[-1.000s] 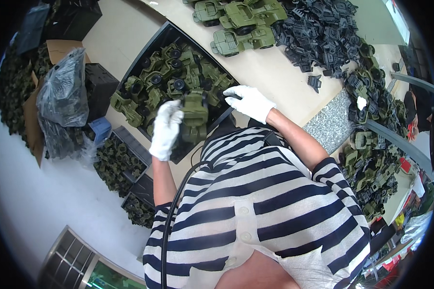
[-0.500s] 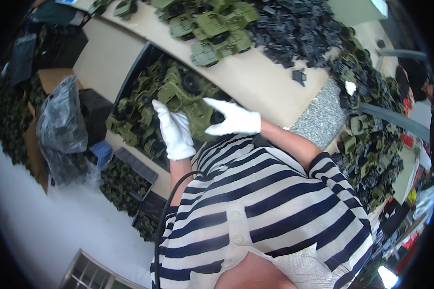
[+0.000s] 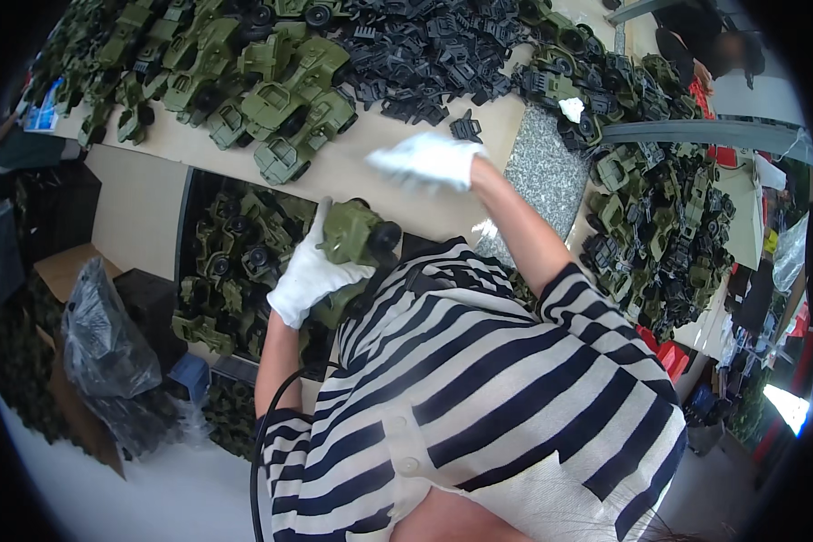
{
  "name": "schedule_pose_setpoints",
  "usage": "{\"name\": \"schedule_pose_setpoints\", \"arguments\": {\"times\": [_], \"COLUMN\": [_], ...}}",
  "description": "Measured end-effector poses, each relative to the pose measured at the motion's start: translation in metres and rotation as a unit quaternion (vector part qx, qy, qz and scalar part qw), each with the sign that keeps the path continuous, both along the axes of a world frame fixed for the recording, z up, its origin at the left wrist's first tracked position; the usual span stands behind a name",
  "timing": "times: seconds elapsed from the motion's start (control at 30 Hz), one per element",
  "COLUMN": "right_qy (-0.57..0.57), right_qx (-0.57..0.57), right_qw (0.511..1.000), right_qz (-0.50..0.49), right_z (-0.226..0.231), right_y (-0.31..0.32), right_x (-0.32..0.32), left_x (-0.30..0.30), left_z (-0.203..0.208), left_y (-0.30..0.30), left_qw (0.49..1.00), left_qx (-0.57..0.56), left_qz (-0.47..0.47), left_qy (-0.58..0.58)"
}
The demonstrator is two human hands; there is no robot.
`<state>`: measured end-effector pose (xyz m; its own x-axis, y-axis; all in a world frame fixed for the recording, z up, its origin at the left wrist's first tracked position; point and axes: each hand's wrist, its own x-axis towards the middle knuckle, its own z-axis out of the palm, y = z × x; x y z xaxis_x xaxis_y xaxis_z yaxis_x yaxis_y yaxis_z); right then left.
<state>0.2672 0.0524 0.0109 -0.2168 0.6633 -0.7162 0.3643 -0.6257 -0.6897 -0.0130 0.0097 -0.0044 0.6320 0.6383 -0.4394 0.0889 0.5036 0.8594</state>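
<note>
My left hand (image 3: 305, 282), in a white glove, is closed around a green toy jeep (image 3: 348, 233) with black wheels. It holds the jeep in front of my body, beside a dark crate (image 3: 186, 210) filled with similar green jeeps. My right hand (image 3: 425, 161), also gloved in white, is above the table near a heap of small black plastic parts (image 3: 434, 54). Motion smears its fingers, so I cannot tell whether they hold anything. A single black part (image 3: 466, 126) lies apart from the heap, just beyond that hand.
Several green toy jeeps (image 3: 280, 99) stand on the beige table (image 3: 370, 149) at the far left. More jeeps (image 3: 659, 217) are piled to the right, past a speckled grey strip (image 3: 544, 163) and a metal bar (image 3: 696, 133). Clear plastic bags (image 3: 108, 330) lie at the left.
My right hand has left the jeep and moved away over the table toward the black parts. The jeep stays in my left hand, now turned differently. The view has shifted too.
</note>
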Motion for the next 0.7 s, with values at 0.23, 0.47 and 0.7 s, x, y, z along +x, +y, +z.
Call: {"name": "schedule_pose_setpoints", "arguments": {"times": [0.23,0.47,0.7], "right_qy": [-0.556,0.060,-0.232], "right_qx": [0.207,0.035,0.198], "right_qw": [0.805,0.982,0.942], "right_qz": [0.014,-0.176,-0.137], "right_z": [-0.068,-0.066,-0.078], "right_y": [-0.018,-0.042,-0.070], "right_x": [0.064,0.055,0.074], "left_x": [-0.002,-0.002,0.003], "left_z": [0.002,0.003,0.002], "left_y": [-0.001,-0.004,-0.011], "left_qw": [0.987,0.988,0.979], "left_qx": [-0.140,-0.107,-0.127], "left_qz": [0.065,0.107,0.153], "left_qy": [-0.042,-0.043,-0.053]}}
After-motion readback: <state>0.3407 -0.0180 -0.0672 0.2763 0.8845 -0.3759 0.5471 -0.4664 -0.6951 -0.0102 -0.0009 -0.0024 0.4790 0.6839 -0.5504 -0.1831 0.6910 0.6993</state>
